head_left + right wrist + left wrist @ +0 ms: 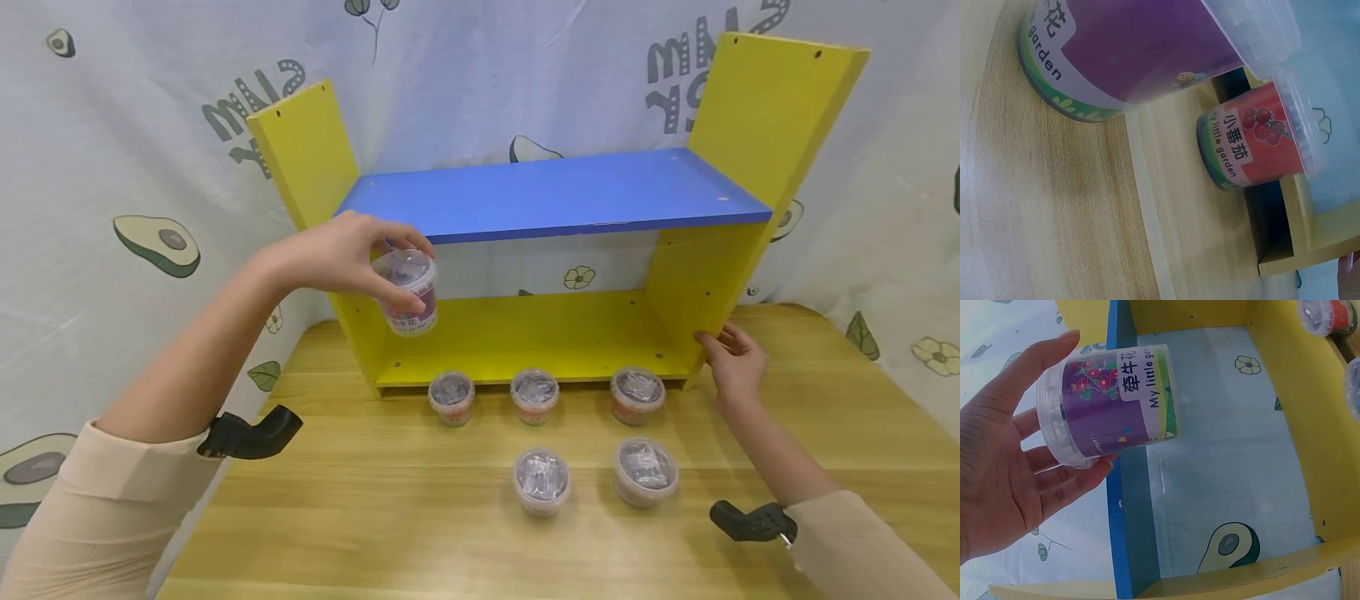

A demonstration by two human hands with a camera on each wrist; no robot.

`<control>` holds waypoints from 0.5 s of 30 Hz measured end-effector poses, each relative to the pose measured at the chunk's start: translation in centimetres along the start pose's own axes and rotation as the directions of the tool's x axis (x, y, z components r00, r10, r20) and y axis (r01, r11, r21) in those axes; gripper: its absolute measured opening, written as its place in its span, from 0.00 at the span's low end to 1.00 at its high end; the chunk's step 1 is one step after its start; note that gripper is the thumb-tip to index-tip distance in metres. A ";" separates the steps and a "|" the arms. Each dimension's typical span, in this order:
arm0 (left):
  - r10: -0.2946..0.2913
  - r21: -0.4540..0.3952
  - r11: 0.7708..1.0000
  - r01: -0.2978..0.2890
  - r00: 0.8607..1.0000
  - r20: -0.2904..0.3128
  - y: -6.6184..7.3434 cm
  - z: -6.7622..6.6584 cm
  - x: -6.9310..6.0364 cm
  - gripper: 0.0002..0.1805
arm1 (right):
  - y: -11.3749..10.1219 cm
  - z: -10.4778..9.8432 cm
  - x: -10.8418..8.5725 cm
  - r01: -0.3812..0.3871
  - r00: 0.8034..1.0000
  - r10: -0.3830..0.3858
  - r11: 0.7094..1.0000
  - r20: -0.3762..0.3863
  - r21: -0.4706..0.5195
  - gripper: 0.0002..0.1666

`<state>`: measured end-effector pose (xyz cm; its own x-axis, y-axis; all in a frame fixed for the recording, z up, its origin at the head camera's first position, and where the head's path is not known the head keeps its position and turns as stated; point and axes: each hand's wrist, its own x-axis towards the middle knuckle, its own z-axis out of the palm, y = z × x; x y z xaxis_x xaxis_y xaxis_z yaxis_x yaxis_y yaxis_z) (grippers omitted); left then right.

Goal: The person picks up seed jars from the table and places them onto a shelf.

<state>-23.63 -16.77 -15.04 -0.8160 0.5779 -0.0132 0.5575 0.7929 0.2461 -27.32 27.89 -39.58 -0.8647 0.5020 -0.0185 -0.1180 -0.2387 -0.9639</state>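
My left hand (352,254) grips a lidded clear plastic tub (1110,403) round its lid end, thumb on one side and fingers on the other. Its purple label shows red flowers and "My little garden". The tub is lifted before the left end of the blue shelf board (555,196), its lid upward in the head view. At the lower right, my right hand (738,367) pinches the yellow side panel (693,283) of the shelf unit near its front edge. In the right wrist view only a bit of a finger (1349,278) shows beside the panel.
Several lidded tubs stand on the wooden table: a front row with one tub (542,482) and another tub (645,473), and a back row along the yellow bottom board (525,333). One back tub (1254,137) has a red tomato label. A patterned cloth (465,83) hangs behind.
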 end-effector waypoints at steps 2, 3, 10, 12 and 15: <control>-0.002 0.006 1.000 0.002 1.000 0.002 0.0 -0.4 0.2 0.28 | -0.1 -0.1 0.0 -0.014 1.000 0.014 1.000 0.000 0.010 0.15; -0.003 0.010 1.000 0.003 1.000 0.004 0.0 -0.6 0.3 0.28 | -0.2 -0.1 -0.1 -0.021 1.000 0.021 1.000 -0.002 0.015 0.15; -0.041 0.034 0.999 0.041 0.999 0.016 0.2 -1.8 0.9 0.31 | -0.9 0.4 -0.5 -0.060 0.998 0.061 0.998 -0.023 0.031 0.16; -0.046 0.037 0.998 0.045 0.999 0.014 0.3 -2.2 1.0 0.31 | -0.8 0.4 -0.4 -0.060 0.998 0.061 0.998 -0.030 0.030 0.16; -0.063 0.038 0.997 0.063 0.998 0.013 0.5 -2.8 1.2 0.32 | -0.6 0.4 -0.3 -0.059 0.998 0.060 0.998 -0.024 0.024 0.15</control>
<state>-24.78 -16.24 -12.18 -0.8476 0.5291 -0.0411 0.5107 0.8343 0.2079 -27.20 27.59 -38.85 -0.8583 0.5065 -0.0823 -0.0783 -0.2877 -0.9545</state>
